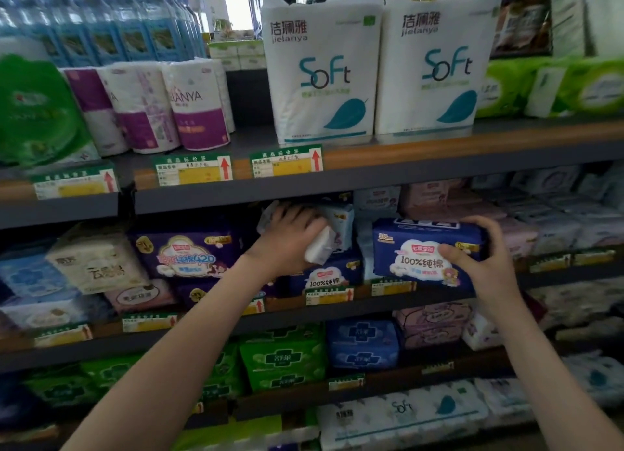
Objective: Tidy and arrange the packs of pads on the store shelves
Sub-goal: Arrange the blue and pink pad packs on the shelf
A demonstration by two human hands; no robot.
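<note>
Sorting pads on the middle shelf: at three o'clock of the purple packs (pixel 189 254), our left hand (pixel 290 236) curls round a white pack (pixel 320 246), held clear of the stock below. Further toward three o'clock, our right hand (pixel 479 261) pinches a dark blue pack (pixel 418 251), thumb on its face and fingers over the top, just above the shelf edge (pixel 337 310). We judge this the regrouping step; next, each pack needs its matching row and a square, face-out set-down.

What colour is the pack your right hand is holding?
The pack in the right hand is dark blue with a white cloud design; head view.
</note>
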